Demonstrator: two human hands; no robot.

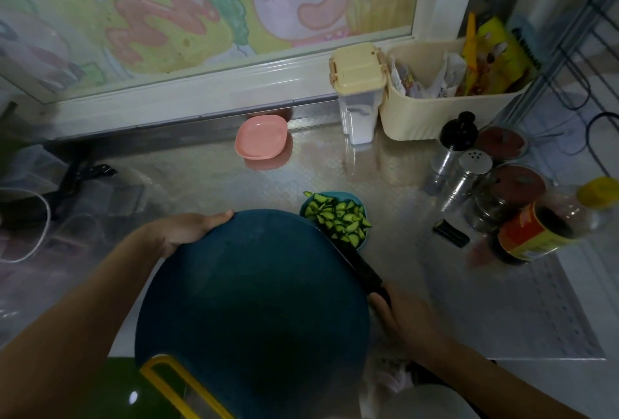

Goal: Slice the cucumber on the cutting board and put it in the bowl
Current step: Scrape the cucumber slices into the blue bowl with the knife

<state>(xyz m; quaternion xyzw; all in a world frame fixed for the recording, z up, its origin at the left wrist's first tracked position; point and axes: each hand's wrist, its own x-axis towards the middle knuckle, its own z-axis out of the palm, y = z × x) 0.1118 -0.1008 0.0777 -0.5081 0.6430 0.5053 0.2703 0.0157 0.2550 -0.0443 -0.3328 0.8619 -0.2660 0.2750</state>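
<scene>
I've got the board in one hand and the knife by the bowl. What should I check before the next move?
1. Cucumber slices in the bowl: ok.
2. Visible face of the cutting board bare of slices: ok.
3. Left hand grips the board's far edge: ok.
4. Right hand holds the knife by its handle: ok.
5. All slices inside the rim: not ok, a few poke over it.
6. Blade free of slices: cannot tell.

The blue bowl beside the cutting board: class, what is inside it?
Green cucumber slices fill the blue bowl. Its bottom is hidden beneath them, and the cutting board covers its near-left edge.
</scene>
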